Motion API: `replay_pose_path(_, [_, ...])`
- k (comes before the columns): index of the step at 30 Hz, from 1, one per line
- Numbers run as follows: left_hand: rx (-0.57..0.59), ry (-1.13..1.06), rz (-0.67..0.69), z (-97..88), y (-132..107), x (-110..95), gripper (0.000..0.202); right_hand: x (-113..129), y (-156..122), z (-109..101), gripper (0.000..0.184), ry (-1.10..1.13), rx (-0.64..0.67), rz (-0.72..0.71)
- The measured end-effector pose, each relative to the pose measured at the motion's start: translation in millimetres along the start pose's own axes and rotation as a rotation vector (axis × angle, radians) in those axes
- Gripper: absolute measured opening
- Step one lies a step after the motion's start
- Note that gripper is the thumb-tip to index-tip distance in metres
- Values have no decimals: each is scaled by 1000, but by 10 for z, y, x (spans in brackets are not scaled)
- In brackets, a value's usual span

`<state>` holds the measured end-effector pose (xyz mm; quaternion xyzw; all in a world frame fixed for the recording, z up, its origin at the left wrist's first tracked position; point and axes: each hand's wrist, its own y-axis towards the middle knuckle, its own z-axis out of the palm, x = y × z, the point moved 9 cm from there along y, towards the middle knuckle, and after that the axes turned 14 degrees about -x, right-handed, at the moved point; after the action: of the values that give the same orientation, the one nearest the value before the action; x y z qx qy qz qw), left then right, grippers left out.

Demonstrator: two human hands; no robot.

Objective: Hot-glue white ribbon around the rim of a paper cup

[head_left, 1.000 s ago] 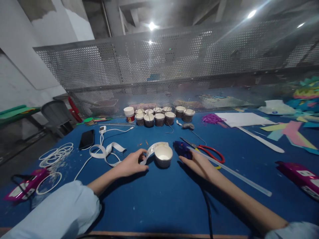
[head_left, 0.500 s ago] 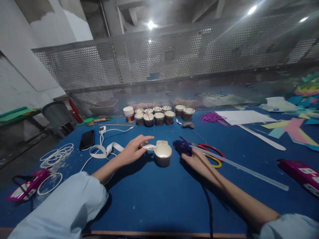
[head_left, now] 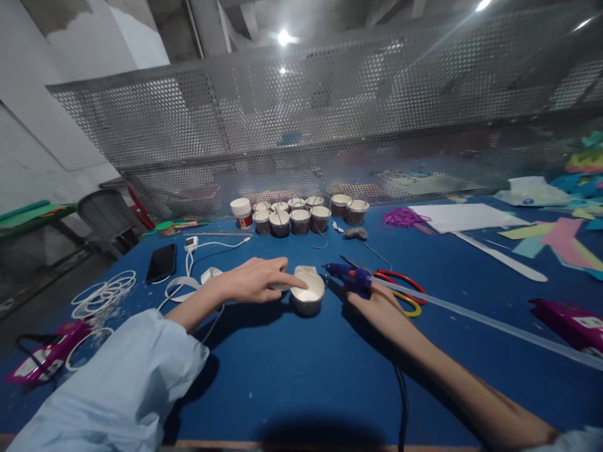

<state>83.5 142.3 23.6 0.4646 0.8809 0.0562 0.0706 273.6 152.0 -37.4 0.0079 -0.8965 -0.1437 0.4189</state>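
In front of me stands a small paper cup, white inside and dark grey outside, with a white tab at its far rim. My left hand is at the cup's left side, index finger stretched over the rim into the opening. Its other fingers are folded around a white strip piece, mostly hidden. My right hand grips a blue glue gun, nozzle pointing left toward the cup. A long clear glue stick sticks out behind the gun. Scissors with red and yellow handles lie behind that hand.
Several similar cups and a stack of white cups line the table's back. At left lie a phone, white cord and white ribbon. Purple shreds, white sheets and paper strips lie right.
My left hand has shifted right, and its index finger now reaches into the cup. The glue gun has turned slightly, its nozzle now showing closer to the cup.
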Motion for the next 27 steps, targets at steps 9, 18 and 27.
replay_pose_path(9, [-92,52,-39,18,-68,127,39,75,-96,-139,24,97,-23,118])
replay_pose_path(18, [-299,-321,-39,-131,68,145,25,307,-134,-98,26,212,119,47])
replay_pose_path(27, [-365,-451,-148,-130,158,248,17,589,-103,-19,34,46,313,-56])
